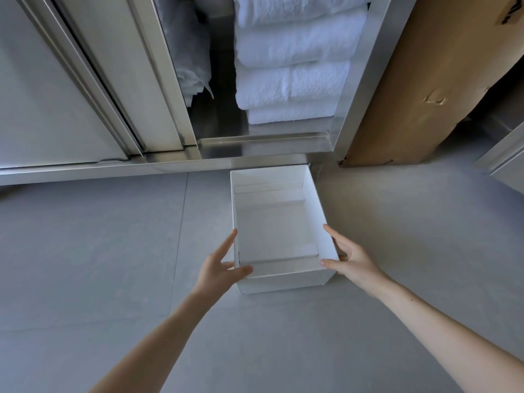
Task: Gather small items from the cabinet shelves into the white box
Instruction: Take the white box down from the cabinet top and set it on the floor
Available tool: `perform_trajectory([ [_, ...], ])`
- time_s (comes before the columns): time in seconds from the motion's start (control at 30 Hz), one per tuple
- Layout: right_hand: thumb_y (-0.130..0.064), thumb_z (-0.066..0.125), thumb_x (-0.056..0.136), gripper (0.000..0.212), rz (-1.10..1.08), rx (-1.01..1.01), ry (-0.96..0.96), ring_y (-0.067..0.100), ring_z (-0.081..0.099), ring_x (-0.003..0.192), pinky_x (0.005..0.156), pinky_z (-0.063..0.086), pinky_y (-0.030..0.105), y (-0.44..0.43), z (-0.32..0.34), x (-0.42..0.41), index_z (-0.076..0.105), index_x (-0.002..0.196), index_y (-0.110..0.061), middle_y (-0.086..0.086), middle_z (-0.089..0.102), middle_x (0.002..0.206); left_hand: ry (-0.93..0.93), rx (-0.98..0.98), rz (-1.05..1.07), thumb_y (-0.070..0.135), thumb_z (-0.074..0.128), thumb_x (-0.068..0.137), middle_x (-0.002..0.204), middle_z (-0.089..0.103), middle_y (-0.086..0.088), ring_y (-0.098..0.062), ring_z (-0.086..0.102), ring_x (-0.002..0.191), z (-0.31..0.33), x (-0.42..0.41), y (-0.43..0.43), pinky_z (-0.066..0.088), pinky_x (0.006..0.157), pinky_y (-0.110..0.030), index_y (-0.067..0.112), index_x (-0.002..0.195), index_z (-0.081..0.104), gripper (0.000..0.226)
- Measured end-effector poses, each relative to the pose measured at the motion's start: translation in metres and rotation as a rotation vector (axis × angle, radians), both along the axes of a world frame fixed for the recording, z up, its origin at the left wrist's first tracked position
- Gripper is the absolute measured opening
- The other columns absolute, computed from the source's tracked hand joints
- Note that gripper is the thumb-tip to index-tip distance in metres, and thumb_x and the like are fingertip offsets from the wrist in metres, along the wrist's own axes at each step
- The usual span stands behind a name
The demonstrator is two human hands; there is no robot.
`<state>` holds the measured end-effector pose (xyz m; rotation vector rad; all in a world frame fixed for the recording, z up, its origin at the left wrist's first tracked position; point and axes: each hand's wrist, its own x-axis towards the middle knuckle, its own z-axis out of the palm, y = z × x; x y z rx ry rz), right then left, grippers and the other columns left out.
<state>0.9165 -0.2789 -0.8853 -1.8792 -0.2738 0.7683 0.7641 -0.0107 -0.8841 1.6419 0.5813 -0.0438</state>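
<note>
Pinching white box (283,283) at both near corners with left hand (219,268) and right hand (350,259), thumbs over rim. Sits empty on floor (113,251) just before open cabinet (255,153); probably parked there for short drops.

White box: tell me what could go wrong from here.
The left hand and right hand hold the white box only at its near corners, so its thin walls may flex or the far end dip. The folded towels sit at the shelf edge beyond it; reaching past them could pull some down.
</note>
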Motion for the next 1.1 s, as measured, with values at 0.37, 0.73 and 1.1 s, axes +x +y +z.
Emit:
perform_trajectory([
  [0.37, -0.007, 0.073, 0.084, 0.078, -0.006, 0.049, 0.019, -0.019, 0.04, 0.127, 0.112, 0.038, 0.03, 0.013, -0.003, 0.018, 0.042, 0.142, -0.051, -0.028, 0.038, 0.149, -0.004, -0.016, -0.01, 0.0, 0.075, 0.079, 0.124, 0.06, 0.027, -0.016, 0.072, 0.093, -0.011, 0.027, 0.02, 0.057, 0.084, -0.029, 0.039, 0.147, 0.032, 0.089],
  [0.73, -0.01, 0.071, 0.088, 0.078, 0.018, 0.048, 0.035, -0.025, 0.045, 0.116, 0.111, 0.04, 0.03, 0.014, 0.001, 0.016, 0.037, 0.145, -0.049, -0.03, 0.034, 0.15, -0.013, -0.052, -0.001, -0.003, 0.073, 0.079, 0.126, 0.046, 0.036, -0.015, 0.072, 0.092, -0.007, 0.029, 0.02, 0.056, 0.081, -0.023, 0.04, 0.147, 0.031, 0.091],
  [1.1, -0.01, 0.072, 0.088, 0.078, 0.015, 0.04, 0.083, -0.022, 0.05, 0.113, 0.083, 0.044, 0.003, -0.005, -0.002, -0.016, 0.035, 0.146, -0.048, -0.037, 0.038, 0.139, -0.009, -0.057, 0.004, 0.001, 0.075, 0.078, 0.147, 0.038, 0.024, -0.013, 0.071, 0.096, -0.015, -0.005, 0.005, 0.055, 0.079, -0.021, 0.044, 0.145, 0.033, 0.09],
])
